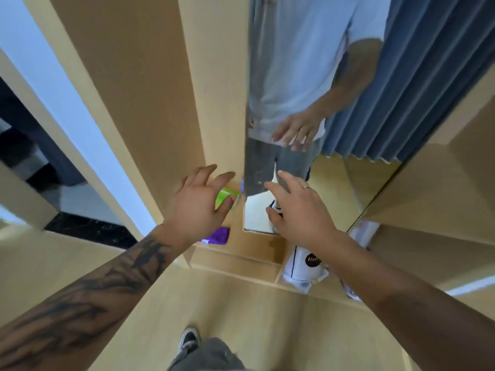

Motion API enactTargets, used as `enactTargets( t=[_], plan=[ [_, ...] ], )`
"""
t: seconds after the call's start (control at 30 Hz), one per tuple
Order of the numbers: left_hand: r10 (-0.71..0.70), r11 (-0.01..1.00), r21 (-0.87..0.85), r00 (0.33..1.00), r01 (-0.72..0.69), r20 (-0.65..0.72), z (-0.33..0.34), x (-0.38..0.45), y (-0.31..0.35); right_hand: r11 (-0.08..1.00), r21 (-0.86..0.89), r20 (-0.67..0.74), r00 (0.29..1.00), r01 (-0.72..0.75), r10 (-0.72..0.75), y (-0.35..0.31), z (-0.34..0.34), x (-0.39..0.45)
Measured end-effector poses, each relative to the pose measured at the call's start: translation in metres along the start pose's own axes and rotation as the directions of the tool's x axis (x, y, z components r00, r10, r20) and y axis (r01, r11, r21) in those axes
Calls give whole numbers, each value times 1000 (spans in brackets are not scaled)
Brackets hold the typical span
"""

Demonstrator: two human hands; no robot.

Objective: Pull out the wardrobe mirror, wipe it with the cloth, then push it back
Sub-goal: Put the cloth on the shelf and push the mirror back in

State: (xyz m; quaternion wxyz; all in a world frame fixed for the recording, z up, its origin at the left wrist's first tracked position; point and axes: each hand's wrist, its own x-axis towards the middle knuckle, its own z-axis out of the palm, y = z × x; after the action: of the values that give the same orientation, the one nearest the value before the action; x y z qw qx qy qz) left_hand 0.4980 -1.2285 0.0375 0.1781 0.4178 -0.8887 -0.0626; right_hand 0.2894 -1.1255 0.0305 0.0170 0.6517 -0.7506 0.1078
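Note:
The wardrobe mirror [348,103] stands upright ahead of me, its left edge beside a light wooden panel [214,89]. It reflects a person in a pale shirt and a blue curtain. My left hand [199,204] is spread with its fingers straight, close to the wooden panel near the mirror's lower left edge. My right hand [297,207] is spread in front of the mirror's lower part, fingers extended; whether they touch the glass is unclear. A green cloth [225,196] and a purple cloth [218,235] lie on a shelf beyond my left hand. Neither hand holds anything.
A white bag with a black round logo [302,266] sits in a low compartment under the mirror. Wooden wardrobe panels [120,76] rise at left and right. My shoe [188,340] stands on the light wooden floor. A dark doorway [32,145] opens at far left.

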Motion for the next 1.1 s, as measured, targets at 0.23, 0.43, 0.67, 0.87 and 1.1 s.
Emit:
enactTargets(
  t=[0.23,0.43,0.67,0.87,1.1],
  plan=[
    [89,995,58,976,-79,-197,-68,36,79,999,-38,-228,974,-11,2,38,-93,-8],
    [175,982,136,915,-133,-362,-140,87,110,997,-37,-501,865,-61,34,76,-183,1],
    [225,973,165,839,-164,-495,-200,136,125,983,-80,-742,669,-164,51,110,-274,26],
    [221,975,106,804,-195,-552,-216,165,135,967,11,-804,573,-253,160,125,-299,40],
    [230,964,14,810,-265,-539,-202,189,131,953,266,-774,558,-145,301,134,-291,54]
  ],
)
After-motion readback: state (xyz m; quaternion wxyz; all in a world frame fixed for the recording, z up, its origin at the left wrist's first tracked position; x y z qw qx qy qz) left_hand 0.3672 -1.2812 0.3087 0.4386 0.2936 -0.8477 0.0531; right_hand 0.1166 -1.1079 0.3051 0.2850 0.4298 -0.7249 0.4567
